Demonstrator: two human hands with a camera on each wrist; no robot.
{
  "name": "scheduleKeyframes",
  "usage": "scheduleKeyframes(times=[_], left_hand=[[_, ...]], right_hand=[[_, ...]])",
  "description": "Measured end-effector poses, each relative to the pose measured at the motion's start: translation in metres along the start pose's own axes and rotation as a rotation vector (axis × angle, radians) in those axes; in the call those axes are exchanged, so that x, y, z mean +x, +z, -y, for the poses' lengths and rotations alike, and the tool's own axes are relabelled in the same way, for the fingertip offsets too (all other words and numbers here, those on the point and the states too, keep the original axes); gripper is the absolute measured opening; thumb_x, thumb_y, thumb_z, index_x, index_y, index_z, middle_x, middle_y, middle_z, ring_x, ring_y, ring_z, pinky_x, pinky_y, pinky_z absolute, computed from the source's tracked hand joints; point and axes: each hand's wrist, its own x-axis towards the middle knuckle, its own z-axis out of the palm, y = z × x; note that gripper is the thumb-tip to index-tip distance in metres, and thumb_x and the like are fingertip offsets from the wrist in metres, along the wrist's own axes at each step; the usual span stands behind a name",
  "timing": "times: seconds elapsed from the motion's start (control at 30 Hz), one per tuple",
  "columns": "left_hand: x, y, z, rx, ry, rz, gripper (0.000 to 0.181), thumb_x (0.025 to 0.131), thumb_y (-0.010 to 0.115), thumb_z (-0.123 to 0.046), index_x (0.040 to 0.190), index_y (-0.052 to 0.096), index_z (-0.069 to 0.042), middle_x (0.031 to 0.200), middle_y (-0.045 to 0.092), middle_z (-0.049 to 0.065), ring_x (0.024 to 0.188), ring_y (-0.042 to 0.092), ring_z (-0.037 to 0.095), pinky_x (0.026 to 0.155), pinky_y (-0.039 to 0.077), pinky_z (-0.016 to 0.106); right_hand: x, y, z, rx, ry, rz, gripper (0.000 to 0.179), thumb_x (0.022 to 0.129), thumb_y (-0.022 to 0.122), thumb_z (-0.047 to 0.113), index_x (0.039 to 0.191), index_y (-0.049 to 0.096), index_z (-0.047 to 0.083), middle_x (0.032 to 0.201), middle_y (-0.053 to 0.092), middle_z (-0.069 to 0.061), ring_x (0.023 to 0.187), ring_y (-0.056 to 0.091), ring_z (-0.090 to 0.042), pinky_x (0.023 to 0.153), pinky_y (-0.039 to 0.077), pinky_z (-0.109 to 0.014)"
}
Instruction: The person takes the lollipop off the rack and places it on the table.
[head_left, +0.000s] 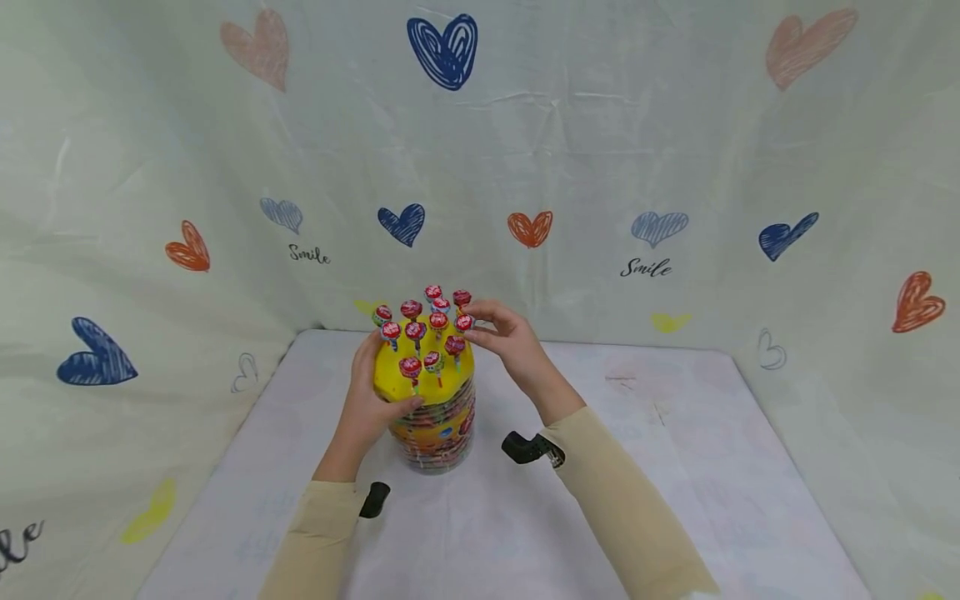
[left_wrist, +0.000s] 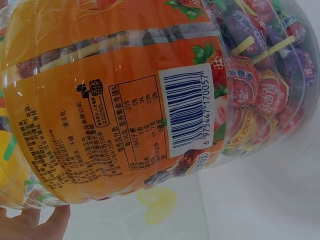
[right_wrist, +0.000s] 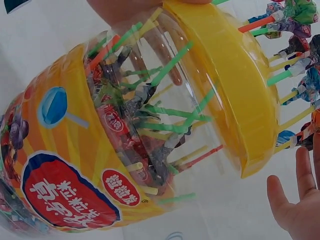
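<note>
A clear plastic jar (head_left: 433,457) of wrapped lollipops stands upright on the table, capped by a yellow lid (head_left: 390,375). Several lollipops stand stick-down in the lid, heads up, among them a red-wrapped one (head_left: 410,367) near its front. My left hand (head_left: 366,412) grips the jar at the lid, thumb at the front and fingers round the left side. At the lid's right edge, my right hand (head_left: 513,343) pinches a lollipop (head_left: 464,322) between thumb and forefinger. Through the jar's wall in the right wrist view, loose lollipops with green sticks (right_wrist: 172,65) show.
A white-covered table (head_left: 637,467) carries the jar left of its middle. Behind and at both sides hangs a pale curtain (head_left: 585,125) printed with hearts. Black wrist devices (head_left: 525,447) stick out from both beige sleeves (head_left: 626,500).
</note>
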Motion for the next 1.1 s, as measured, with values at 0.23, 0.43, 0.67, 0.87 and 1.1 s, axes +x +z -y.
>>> scheduleKeyframes(times=[0.23, 0.43, 0.67, 0.87, 1.1], left_hand=[[0.002, 0.000, 0.003, -0.017, -0.002, 0.008, 0.103, 0.079, 0.083, -0.022, 0.156, 0.015, -0.023, 0.159, 0.012, 0.005, 0.135, 0.028, 0.029, 0.111, 0.031, 0.051], [0.002, 0.000, 0.003, -0.024, -0.004, 0.006, 0.104, 0.078, 0.083, -0.022, 0.156, 0.015, -0.022, 0.159, 0.011, 0.006, 0.135, 0.028, 0.030, 0.111, 0.032, 0.051], [0.001, 0.000, 0.002, -0.041, -0.015, 0.010, 0.105, 0.078, 0.084, -0.019, 0.156, 0.015, -0.023, 0.159, 0.010, 0.004, 0.136, 0.028, 0.028, 0.110, 0.033, 0.049], [0.002, 0.001, 0.000, -0.050, -0.011, 0.014, 0.105, 0.078, 0.083, -0.018, 0.157, 0.014, -0.023, 0.159, 0.010, 0.004, 0.136, 0.028, 0.028, 0.110, 0.033, 0.049], [0.002, 0.002, 0.003, -0.025, -0.004, 0.004, 0.102, 0.080, 0.082, -0.024, 0.156, 0.014, -0.025, 0.158, 0.012, 0.003, 0.135, 0.028, 0.027, 0.110, 0.033, 0.050]], right_hand=[[0.001, 0.000, 0.001, 0.021, -0.007, -0.002, 0.030, 0.093, 0.063, -0.001, 0.103, 0.072, 0.026, 0.126, 0.050, -0.006, 0.125, 0.045, -0.026, 0.099, 0.048, -0.043], [0.002, 0.001, 0.006, 0.022, 0.017, -0.047, 0.027, 0.092, 0.064, 0.000, 0.099, 0.072, 0.026, 0.130, 0.046, -0.007, 0.120, 0.049, -0.035, 0.098, 0.048, -0.041], [-0.003, -0.006, 0.023, 0.059, -0.083, -0.081, 0.027, 0.092, 0.066, 0.004, 0.098, 0.072, 0.030, 0.133, 0.047, -0.015, 0.126, 0.044, -0.031, 0.099, 0.044, -0.040], [-0.021, -0.025, 0.018, 0.082, -0.036, -0.136, 0.031, 0.090, 0.065, -0.004, 0.099, 0.075, 0.023, 0.120, 0.060, -0.007, 0.117, 0.053, -0.023, 0.094, 0.049, -0.030], [-0.044, -0.046, -0.010, 0.098, 0.072, -0.219, 0.028, 0.087, 0.066, -0.010, 0.104, 0.069, 0.012, 0.111, 0.066, -0.007, 0.097, 0.062, -0.019, 0.082, 0.055, -0.027]])
